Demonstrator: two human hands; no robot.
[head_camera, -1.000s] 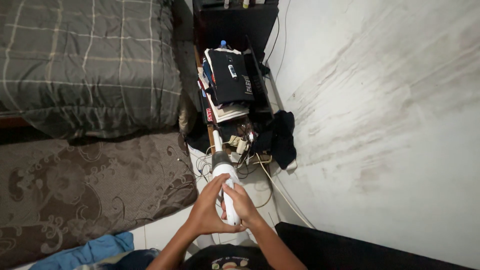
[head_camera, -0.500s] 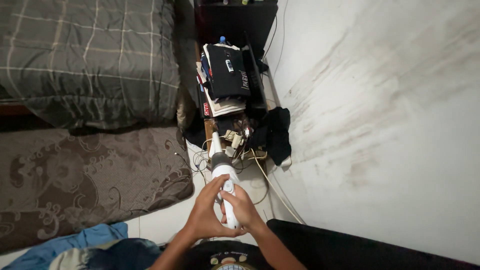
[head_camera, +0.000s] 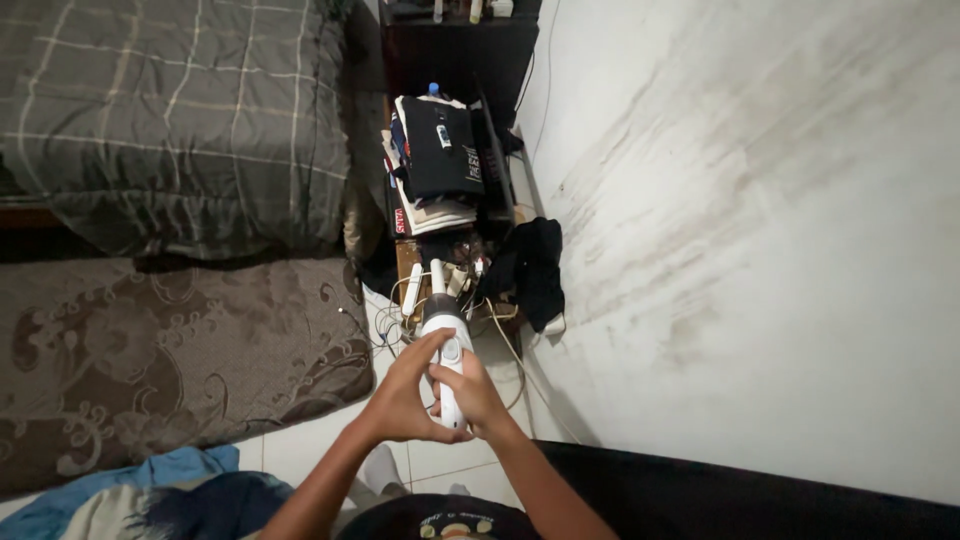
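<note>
Gripping the white handheld vacuum with both hands, the person has nudged it a little further along the floor toward the tangle of cables than it was a second ago; the nozzle now noses into them, just below the stack of books. The left hand curls shut around the near side of the handle, thumb over the top, and the right hand is closed on it from the other side, fingers wrapped under. So the grip has not shifted, only the reach. Beside the cables a black cloth lies against the white wall. To the other side of the vacuum a brown patterned mattress lies on the floor, with the grey checked bed beyond it.
</note>
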